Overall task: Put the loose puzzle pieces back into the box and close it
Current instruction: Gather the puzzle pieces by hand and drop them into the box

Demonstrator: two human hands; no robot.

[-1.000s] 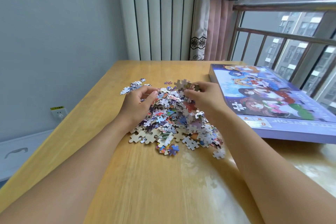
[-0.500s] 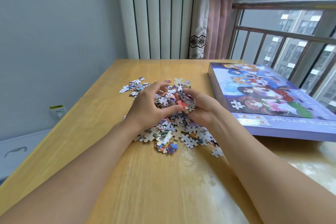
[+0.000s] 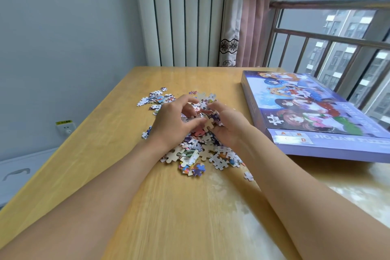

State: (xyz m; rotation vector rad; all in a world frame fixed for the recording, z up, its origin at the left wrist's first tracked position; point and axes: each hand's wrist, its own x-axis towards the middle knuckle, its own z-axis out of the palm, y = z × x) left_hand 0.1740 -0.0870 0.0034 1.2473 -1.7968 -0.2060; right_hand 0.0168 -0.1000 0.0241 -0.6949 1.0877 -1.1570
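- I see both bare forearms reaching forward over a wooden table [image 3: 109, 175], the hands meeting on top of a heap of puzzle pieces [image 3: 198, 150] at the table's middle.
- My left hand [image 3: 175, 120] has its fingers curled inward, clutching a bunch of pieces from the left side of the heap.
- My right hand [image 3: 229, 124] faces it, fingers curled round pieces from the right; a pale piece [image 3: 209, 123] sticks out between the two hands.
- A smaller scatter of pieces [image 3: 157, 99] lies just beyond and left of the heap.
- The puzzle box [image 3: 312, 116], purple with cartoon figures on its lid, lies flat and closed on the right of the table, apart from the heap.
- Behind are a grey wall [image 3: 63, 38], a pink curtain [image 3: 251, 29] and a railed window [image 3: 337, 48].
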